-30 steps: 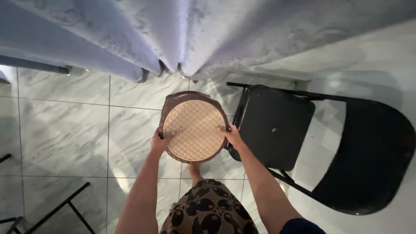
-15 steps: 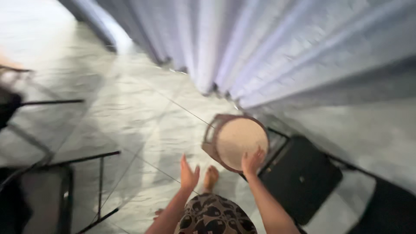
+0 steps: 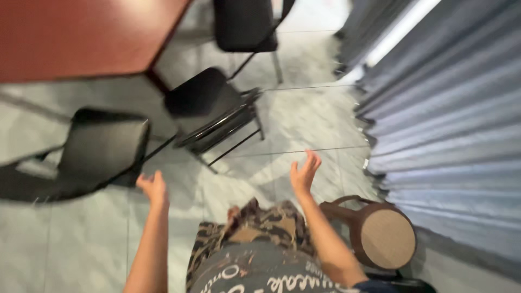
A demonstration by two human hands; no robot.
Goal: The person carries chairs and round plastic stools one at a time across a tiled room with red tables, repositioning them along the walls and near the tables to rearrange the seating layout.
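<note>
Head view, looking down over the person's patterned clothing at lower centre of the frame; the picture is motion-blurred. The left hand point(image 3: 152, 186) is raised at centre left, empty, over the pale marbled tile floor point(image 3: 304, 116); its fingers appear loosely curled together, though blur prevents telling each finger apart. The right hand point(image 3: 304, 172) is raised at centre, also empty, palm turned inward, with fingers loosely parted and slightly bent, touching nothing.

The round stool point(image 3: 380, 232), with dark brown frame and woven cane seat, stands at lower right, beside the right forearm and apart from both hands. It lies just left of the blue-grey pleated curtain point(image 3: 445, 125), which fills the right side of the frame from top to bottom.

A black folding chair point(image 3: 214, 108) stands at upper centre, its seat above and between the two hands. A second black chair point(image 3: 95, 149) occupies the left side, just beside the left hand in the picture. A third black chair point(image 3: 244, 24) appears at the top edge. The reddish-brown table point(image 3: 81, 35) fills the upper left corner, its dark leg reaching down towards the folding chair.
</note>
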